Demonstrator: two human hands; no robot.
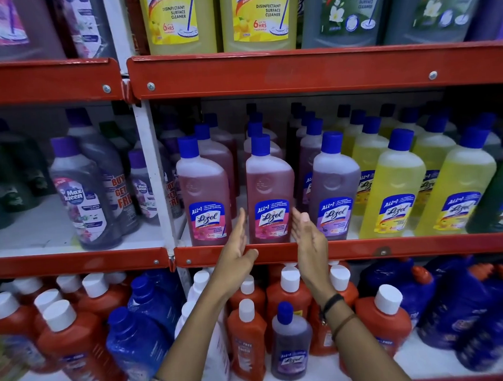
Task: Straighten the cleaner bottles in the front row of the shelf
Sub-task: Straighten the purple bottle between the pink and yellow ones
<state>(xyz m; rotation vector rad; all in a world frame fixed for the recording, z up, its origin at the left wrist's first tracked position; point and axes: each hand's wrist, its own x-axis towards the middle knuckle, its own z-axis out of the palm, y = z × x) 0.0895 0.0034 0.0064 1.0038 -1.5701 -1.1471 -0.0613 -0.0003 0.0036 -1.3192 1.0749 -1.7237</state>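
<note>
On the middle shelf (397, 247) the front row holds blue-capped cleaner bottles. A pink bottle (269, 189) stands upright in the centre with its label facing me. My left hand (236, 248) is flat beside its lower left side and my right hand (307, 237) is flat by its lower right side; fingers are extended, at or just off the bottle. Another pink bottle (204, 193) stands to its left, a purple one (333, 190) to its right, then two yellow ones (396, 192) (456, 194).
More bottles stand in rows behind the front ones. Large yellow and green bottles (258, 14) fill the shelf above. Orange, blue and a small purple bottle (291, 345) crowd the shelf below my forearms. A white upright (154, 173) divides the left bay with grey bottles (84, 196).
</note>
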